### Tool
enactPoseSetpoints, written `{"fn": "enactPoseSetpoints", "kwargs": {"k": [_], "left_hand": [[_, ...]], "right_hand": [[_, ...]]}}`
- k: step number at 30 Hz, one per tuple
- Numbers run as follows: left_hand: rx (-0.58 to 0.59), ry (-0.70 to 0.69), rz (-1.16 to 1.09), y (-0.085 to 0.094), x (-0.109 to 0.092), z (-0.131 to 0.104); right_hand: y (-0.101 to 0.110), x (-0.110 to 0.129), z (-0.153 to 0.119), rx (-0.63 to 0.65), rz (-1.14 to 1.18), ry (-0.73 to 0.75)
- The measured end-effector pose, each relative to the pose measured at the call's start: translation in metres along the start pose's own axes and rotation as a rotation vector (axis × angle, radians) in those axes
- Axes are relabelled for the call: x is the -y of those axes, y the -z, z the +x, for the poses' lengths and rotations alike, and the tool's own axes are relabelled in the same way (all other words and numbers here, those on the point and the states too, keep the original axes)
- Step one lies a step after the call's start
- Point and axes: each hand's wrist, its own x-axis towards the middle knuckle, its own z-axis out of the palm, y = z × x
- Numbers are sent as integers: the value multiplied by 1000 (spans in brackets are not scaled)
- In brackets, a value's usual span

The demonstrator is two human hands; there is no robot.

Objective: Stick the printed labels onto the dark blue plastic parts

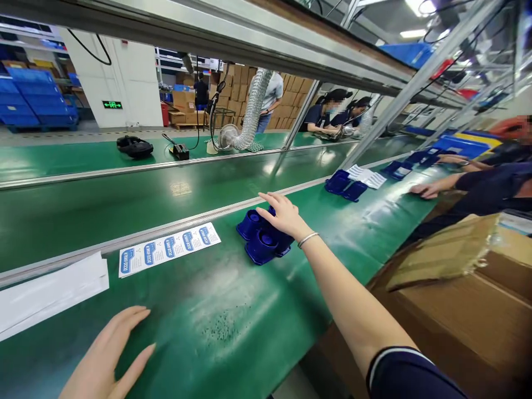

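Several dark blue plastic parts [262, 247] stand grouped on the green table [187, 343]. Over their far right side is my right hand [283, 214], fingers spread and wrist banded by a bracelet; whether it touches them I cannot tell. My left hand [114, 352] hovers low at the left with thumb and fingers apart, holding nothing. Beyond it lies a sheet of blue and white labels [169, 249], and further left some white sheets [54, 291] rest by the metal rail.
More blue parts [354, 190] and label sheets [366, 176] lie further right, near a co-worker's hand [428, 187]. An open cardboard box [465, 299] stands at the right edge. A metal rail [166, 226] borders the far side; a beam crosses overhead.
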Motion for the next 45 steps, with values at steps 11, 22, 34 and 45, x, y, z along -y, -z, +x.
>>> {"fn": "enactPoseSetpoints", "kwargs": {"k": [11, 22, 34, 45], "left_hand": [[231, 51, 197, -41, 30, 128], [384, 26, 235, -32, 49, 155], [240, -198, 353, -33, 55, 137], [-225, -430, 478, 16, 40, 112]], "right_hand": [[-28, 44, -19, 210, -23, 188], [-9, 101, -34, -106, 97, 346], [-62, 179, -60, 21, 244, 599], [-28, 178, -67, -440, 522, 733]]}}
